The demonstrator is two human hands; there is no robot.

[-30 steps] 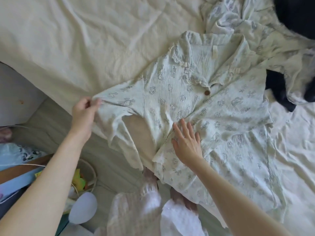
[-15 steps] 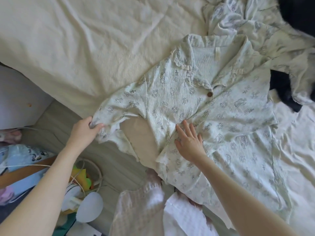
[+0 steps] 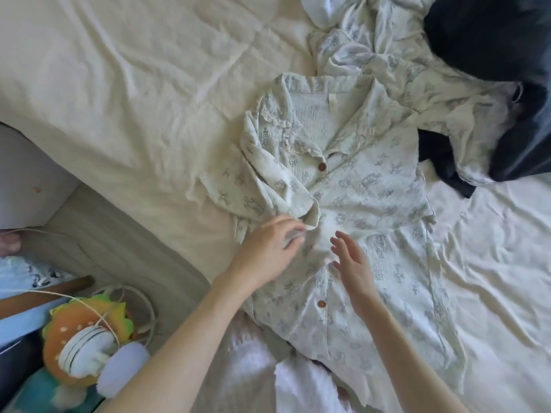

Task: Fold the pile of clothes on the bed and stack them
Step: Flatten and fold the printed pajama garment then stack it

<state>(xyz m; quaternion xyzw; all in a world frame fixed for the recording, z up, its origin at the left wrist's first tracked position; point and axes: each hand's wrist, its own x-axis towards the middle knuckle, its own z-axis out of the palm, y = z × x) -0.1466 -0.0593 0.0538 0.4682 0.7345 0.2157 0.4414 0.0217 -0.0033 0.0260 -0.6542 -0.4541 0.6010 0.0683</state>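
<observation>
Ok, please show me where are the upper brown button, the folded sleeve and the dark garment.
upper brown button (image 3: pixel 321 166): head view, button centre.
folded sleeve (image 3: pixel 253 189): head view, middle of the sleeve's cloth.
dark garment (image 3: pixel 489 37): head view, its large upper part.

A single wide-angle view came from the person's head and looked forward and steeply down onto the bed (image 3: pixel 125 93), from above its near edge. The printed pajama shirt (image 3: pixel 357 204) served as the landmark: it lay near the middle of the frame, close to the lens, filling much of the centre. Below the shirt, both forearms entered from the bottom edge, the left hand (image 3: pixel 268 248) and the right hand (image 3: pixel 351 260) over its lower half. Left of the shirt, past the bed's edge, the floor showed. Above and right of the shirt, a dark garment (image 3: pixel 489 40) reached the top right corner. The wide lens bent the edges.
</observation>
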